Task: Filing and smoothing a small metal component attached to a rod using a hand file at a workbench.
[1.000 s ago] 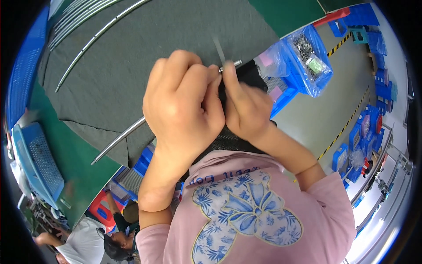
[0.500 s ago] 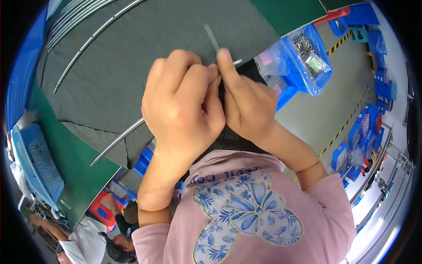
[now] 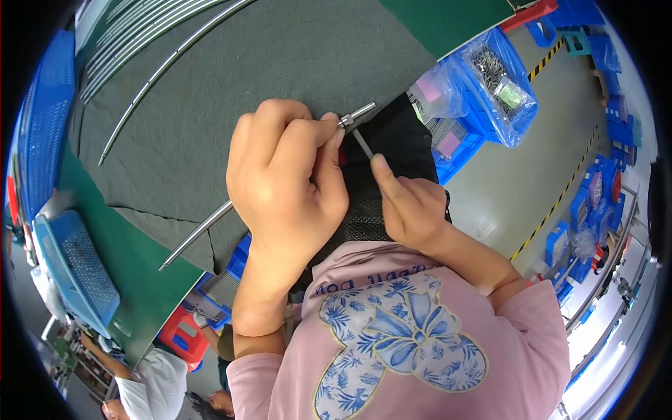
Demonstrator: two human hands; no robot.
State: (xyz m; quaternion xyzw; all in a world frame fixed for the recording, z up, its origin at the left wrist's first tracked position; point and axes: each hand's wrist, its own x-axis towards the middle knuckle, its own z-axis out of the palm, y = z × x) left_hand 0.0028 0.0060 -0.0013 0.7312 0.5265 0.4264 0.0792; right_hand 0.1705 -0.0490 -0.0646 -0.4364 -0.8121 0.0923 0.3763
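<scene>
My left hand (image 3: 283, 168) is closed around a long silver metal rod (image 3: 196, 234). The rod slants from lower left to upper right, its middle hidden by the fingers. Past my left thumb and index finger, a small collar and a thinner rod end (image 3: 362, 111) stick out. My right hand (image 3: 414, 210) is closed, its thumb extended, gripping a narrow grey metal strip (image 3: 362, 143). The strip's upper end meets or lies just under the rod beside the collar; I cannot tell which. Its lower part is hidden in my right hand.
Several thin metal rods (image 3: 136, 43) and a separate one (image 3: 150, 80) lie on the dark grey cloth (image 3: 280, 59). Blue baskets (image 3: 82, 269) stand at left. A lined blue bin (image 3: 521, 112) of small metal parts sits at right. Other people are at lower left.
My right hand has moved down and right, away from my left hand. The strip, which pointed up past the rod, now runs below it. The collar has come into sight.
</scene>
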